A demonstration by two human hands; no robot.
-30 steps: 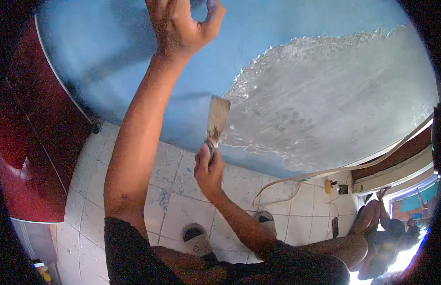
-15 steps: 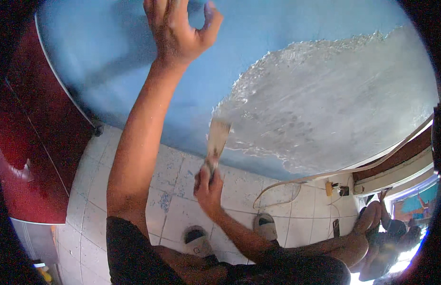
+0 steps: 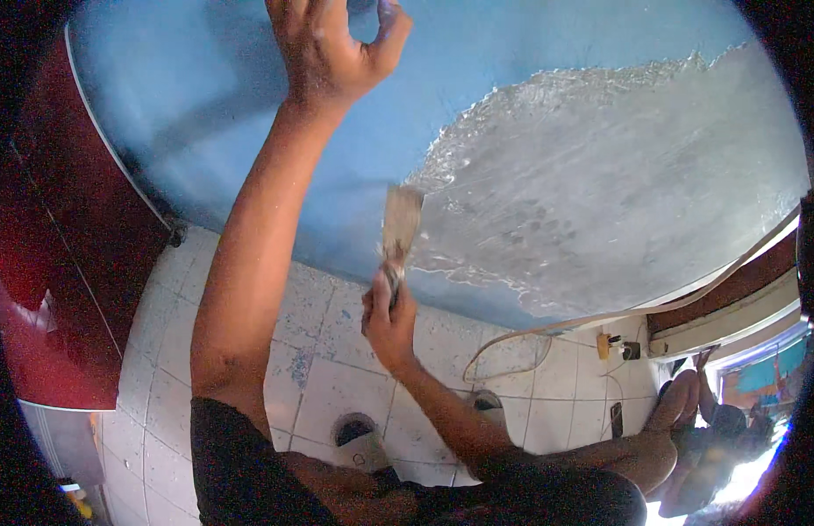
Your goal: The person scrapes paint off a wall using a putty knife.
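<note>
My right hand (image 3: 391, 324) is wrapped round the handle of a putty knife (image 3: 402, 219), its wide flat blade pointing up at the wall. The blade's tip lies at the left border of a rough grey bare patch (image 3: 600, 184), where blue paint (image 3: 346, 210) meets it. Flaky, whitish paint edges run along that border. My left hand (image 3: 332, 48) is raised against the blue wall, thumb spread away from the fingers and holding nothing I can see. The upper frame edge cuts off its fingertips.
Paint flecks dot the white tiled floor (image 3: 337, 351). On the left stands a dark red glossy panel (image 3: 74, 263). A pale cable (image 3: 600, 317) loops along the wall's foot towards plugs (image 3: 631, 350) on the right. Other people (image 3: 696, 438) sit at the far right.
My right hand and the putty knife have moved up the wall, bringing the blade higher along the paint border. My left hand has stayed almost in place.
</note>
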